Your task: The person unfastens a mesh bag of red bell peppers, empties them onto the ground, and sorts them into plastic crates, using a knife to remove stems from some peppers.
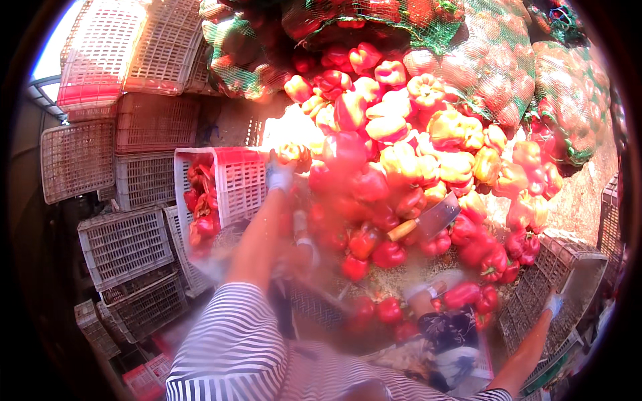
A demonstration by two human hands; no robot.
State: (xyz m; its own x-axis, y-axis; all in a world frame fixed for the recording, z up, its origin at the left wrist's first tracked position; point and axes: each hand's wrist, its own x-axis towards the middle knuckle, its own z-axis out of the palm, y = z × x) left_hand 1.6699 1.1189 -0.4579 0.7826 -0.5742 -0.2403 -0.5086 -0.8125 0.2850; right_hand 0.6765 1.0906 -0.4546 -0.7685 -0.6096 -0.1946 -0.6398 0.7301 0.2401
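Observation:
My left hand (279, 176), in a pale glove, reaches to the right end of a white-and-red plastic crate (242, 184). The crate is tilted, with red bell peppers (202, 200) inside. An orange-red bell pepper (292, 155) is right at the left fingertips; blur hides whether they grip it or the crate. Far to the right, my gloved right hand (554, 305) is closed on the rim of a grey, dirty plastic crate (535, 294) standing tilted. Between the hands spreads a large heap of red bell peppers (401, 167). A cleaver (438, 217) with a wooden handle lies on it.
Stacked plastic crates (127, 250) stand along the left, with more crates (100, 53) behind them. Full green mesh sacks (491, 60) of peppers line the back. A few loose peppers (389, 309) lie near my legs. Another sack (572, 100) stands at the back right.

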